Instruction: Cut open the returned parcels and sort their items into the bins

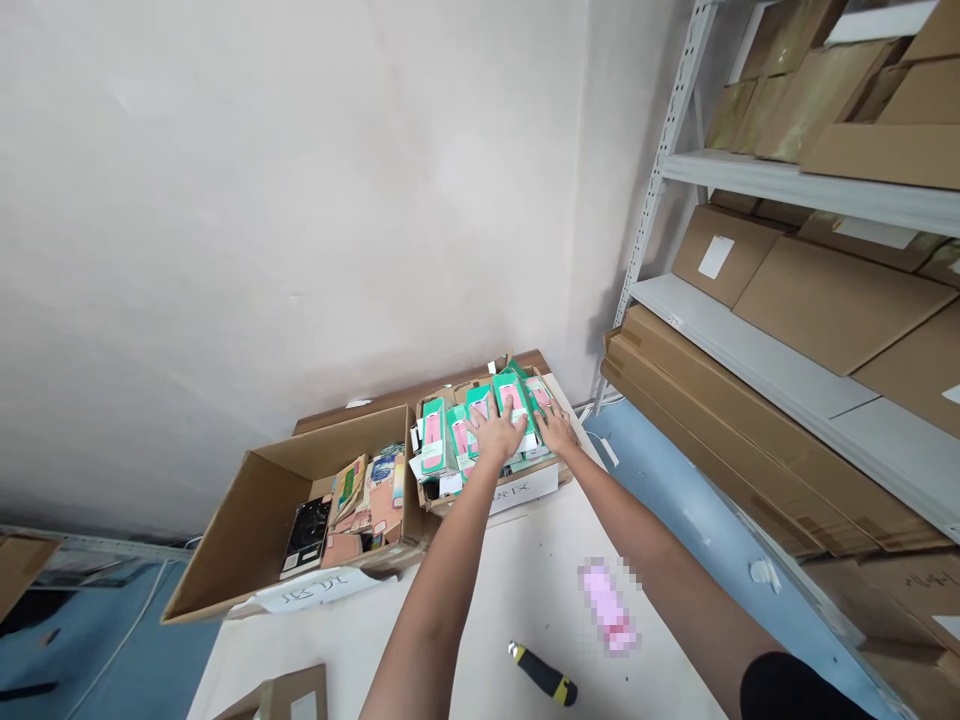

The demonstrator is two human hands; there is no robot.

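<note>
Both my arms reach forward to a small cardboard box [525, 487] packed with several green and pink packages [433, 440]. My left hand [496, 432] lies on top of the packages with its fingers spread, open. My right hand [556, 427] rests beside it on the packages at the box's right side, fingers stretched out. Neither hand grips anything that I can see.
A larger open cardboard box [247, 520] of mixed packets stands to the left on the white table [525, 600]. A black and yellow utility knife [546, 677] and a pink blurred object [607, 607] lie on the table. Metal shelving [787, 360] with flat cartons fills the right.
</note>
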